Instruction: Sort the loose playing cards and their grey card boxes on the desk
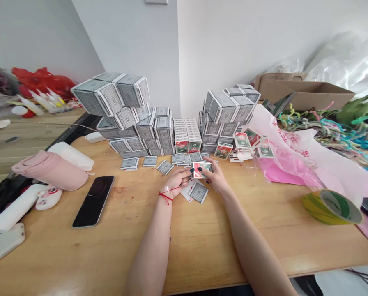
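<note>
Between my two hands is a red, white and green playing card box (205, 169), held just above the table. My left hand (178, 179) pinches its left end, and my right hand (217, 177) grips the right end with the thumb on its face. Below them lie loose playing cards (199, 192), one face up and partly covered. Several small face-down cards (164, 167) are spread in front of the stacks. Behind stand tall stacks of grey-patterned cards (128, 119) on the left and more card stacks (222, 107) on the right. Two columns of card boxes (187, 133) stand between them.
To the left are a black phone (94, 201), a pink tumbler (51, 169) and a white mouse-like object (49, 197). On the right sit loose card boxes (242, 141), pink plastic bags (290, 152), a tape roll (332, 206) and an open cardboard box (313, 96).
</note>
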`<state>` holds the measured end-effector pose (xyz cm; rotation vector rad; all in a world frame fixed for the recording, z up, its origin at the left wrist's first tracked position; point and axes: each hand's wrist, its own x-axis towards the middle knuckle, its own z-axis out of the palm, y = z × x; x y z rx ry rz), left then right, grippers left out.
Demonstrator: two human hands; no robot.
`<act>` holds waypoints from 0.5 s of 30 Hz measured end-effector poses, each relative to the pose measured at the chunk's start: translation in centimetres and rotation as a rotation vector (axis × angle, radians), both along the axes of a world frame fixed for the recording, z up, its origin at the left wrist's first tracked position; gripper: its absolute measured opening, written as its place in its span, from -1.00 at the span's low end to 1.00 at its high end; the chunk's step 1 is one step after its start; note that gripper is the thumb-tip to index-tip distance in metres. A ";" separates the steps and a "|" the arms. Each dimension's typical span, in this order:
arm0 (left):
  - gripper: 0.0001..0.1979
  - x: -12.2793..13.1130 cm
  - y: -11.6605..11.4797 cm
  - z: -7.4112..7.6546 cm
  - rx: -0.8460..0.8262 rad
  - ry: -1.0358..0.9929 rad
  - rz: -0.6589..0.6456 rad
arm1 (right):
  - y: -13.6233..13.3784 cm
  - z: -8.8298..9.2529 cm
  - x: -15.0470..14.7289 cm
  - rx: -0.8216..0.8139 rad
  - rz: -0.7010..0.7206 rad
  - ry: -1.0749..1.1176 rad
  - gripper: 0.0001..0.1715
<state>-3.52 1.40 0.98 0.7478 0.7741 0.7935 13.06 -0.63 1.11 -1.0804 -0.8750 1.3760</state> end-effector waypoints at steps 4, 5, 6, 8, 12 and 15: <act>-0.60 0.4 -0.2 0.3 0.088 0.096 0.021 | 0.0 -0.1 0.1 0.034 -0.037 -0.054 -0.31; -0.61 0.6 -0.2 0.4 0.121 0.142 0.035 | 0.0 -0.2 0.1 0.060 -0.065 -0.085 -0.32; -0.62 0.8 -0.3 0.5 0.164 0.189 0.051 | 0.1 -0.3 0.1 0.094 -0.097 -0.122 -0.34; -0.68 1.2 -0.4 0.5 0.284 0.265 0.073 | 0.2 -0.6 0.1 0.180 -0.161 -0.205 -0.38; -0.73 1.8 -0.7 0.3 0.545 0.407 0.113 | 0.3 -1.0 0.0 0.301 -0.234 -0.373 -0.46; -0.73 1.9 -1.0 0.0 0.675 0.604 0.169 | 0.1 -1.0 -0.3 0.355 -0.253 -0.469 -0.50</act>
